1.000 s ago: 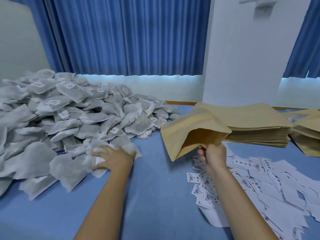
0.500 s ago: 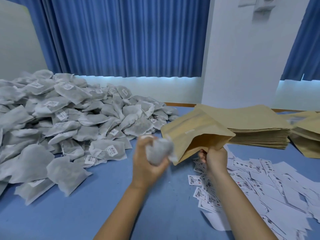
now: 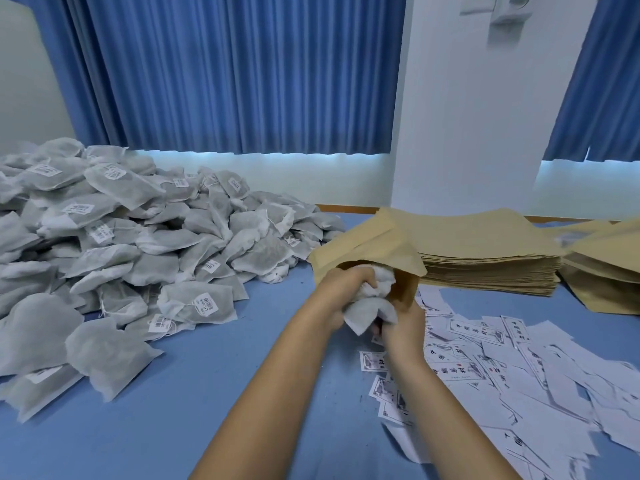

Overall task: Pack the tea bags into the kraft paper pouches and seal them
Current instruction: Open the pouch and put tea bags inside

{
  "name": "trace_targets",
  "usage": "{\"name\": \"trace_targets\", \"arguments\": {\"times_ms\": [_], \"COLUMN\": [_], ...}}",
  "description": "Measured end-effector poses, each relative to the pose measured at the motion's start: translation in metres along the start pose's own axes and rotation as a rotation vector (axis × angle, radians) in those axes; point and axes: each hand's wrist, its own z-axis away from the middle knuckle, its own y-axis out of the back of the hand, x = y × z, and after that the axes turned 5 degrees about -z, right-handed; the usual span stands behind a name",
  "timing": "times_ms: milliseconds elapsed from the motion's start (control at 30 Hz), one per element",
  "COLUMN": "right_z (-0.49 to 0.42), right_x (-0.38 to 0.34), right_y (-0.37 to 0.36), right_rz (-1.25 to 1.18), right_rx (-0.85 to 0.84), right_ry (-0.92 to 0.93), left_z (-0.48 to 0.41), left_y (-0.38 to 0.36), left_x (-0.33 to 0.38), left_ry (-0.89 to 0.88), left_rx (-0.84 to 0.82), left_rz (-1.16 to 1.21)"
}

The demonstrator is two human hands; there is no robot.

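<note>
Between my two hands, at the mouth of the kraft pouch (image 3: 377, 247), sits the tea bag (image 3: 372, 299): its crumpled top is at the opening, and its lower corner hangs out below. My left hand (image 3: 341, 289) is curled round the bag and pushes it in. My right hand (image 3: 401, 327) grips the pouch's lower lip and holds the mouth wide.

I judge this pouch to be mid-filling, with nothing sealed yet. By far most of the work is left. The heap of tea bags (image 3: 138, 251), off to the left of my left hand, is large, and the stack of flat pouches (image 3: 485, 251) just behind my right hand is thick. Further pouches (image 3: 606, 271) lie to the far right, but I cannot tell if they are filled.

Paper labels (image 3: 519, 368) are scattered under and to the right of my right hand, so that side is crowded. The bare blue table (image 3: 173, 410) below my left forearm gives open room. Beyond the stack, the table's far edge meets the wall (image 3: 467, 133) and the curtain (image 3: 242, 81).
</note>
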Motion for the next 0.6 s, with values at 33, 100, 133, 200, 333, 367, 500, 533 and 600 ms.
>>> {"name": "trace_targets", "arguments": {"times_ms": [33,100,133,200,333,367,500,533,600], "right_z": [0.004,0.011,0.015,0.024,0.034,0.032,0.022,0.021,0.022], "right_x": [0.000,-0.001,-0.001,0.003,0.008,0.006,-0.001,-0.002,-0.002], "right_y": [-0.002,-0.007,-0.011,-0.020,-0.025,-0.024,-0.018,-0.018,-0.018], "right_rz": [-0.016,-0.056,-0.081,-0.082,-0.061,-0.071,-0.157,-0.177,-0.185], "right_rx": [-0.018,-0.055,-0.085,-0.155,-0.160,-0.134,-0.059,-0.059,-0.070], "right_ry": [0.006,0.018,0.031,0.041,-0.085,-0.120,-0.153,-0.161,-0.168], "left_z": [-0.004,-0.012,-0.022,-0.040,-0.045,-0.037,-0.004,0.004,0.009], "left_y": [0.005,0.009,0.010,0.006,-0.004,-0.005,0.010,0.020,0.050], "left_x": [0.006,0.014,0.013,0.005,-0.016,-0.013,-0.012,-0.013,-0.015], "left_ry": [0.065,0.138,0.137,0.057,0.096,0.075,-0.444,-0.532,-0.592], "left_rx": [-0.086,-0.093,-0.026,0.234,0.304,0.271,0.610,0.775,1.079], "left_rz": [0.123,0.451,0.513,0.147,-0.767,-0.929,-1.055,-0.996,-0.877]}}
